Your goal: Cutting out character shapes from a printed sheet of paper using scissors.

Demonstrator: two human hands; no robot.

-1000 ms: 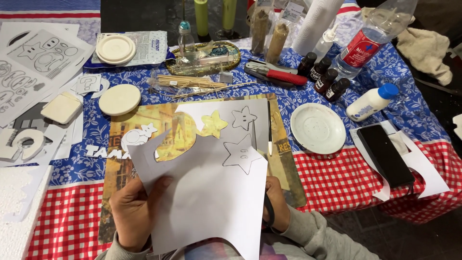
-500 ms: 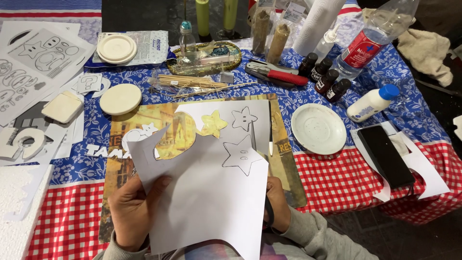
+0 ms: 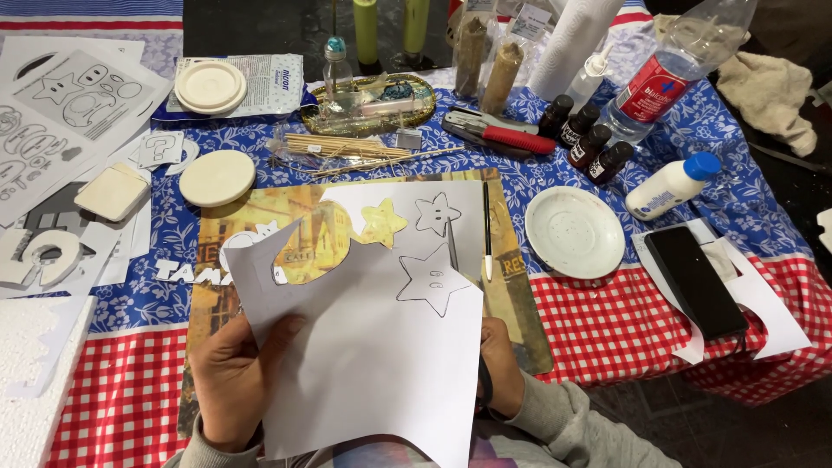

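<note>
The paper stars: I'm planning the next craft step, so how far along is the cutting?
Done: one star-shaped hole shows in the sheet, and a large curved piece is gone beside it. In hand: the left hand holds the sheet while the right hand works scissors up between the two drawn stars. Left: the small star and big star remain uncut.

A home craft table is suggested by a patterned tablecloth (image 3: 607, 321) crowded with paint bottles (image 3: 589, 139), glue (image 3: 672, 184) (white, blue-capped) and skewers (image 3: 347, 149).
</note>
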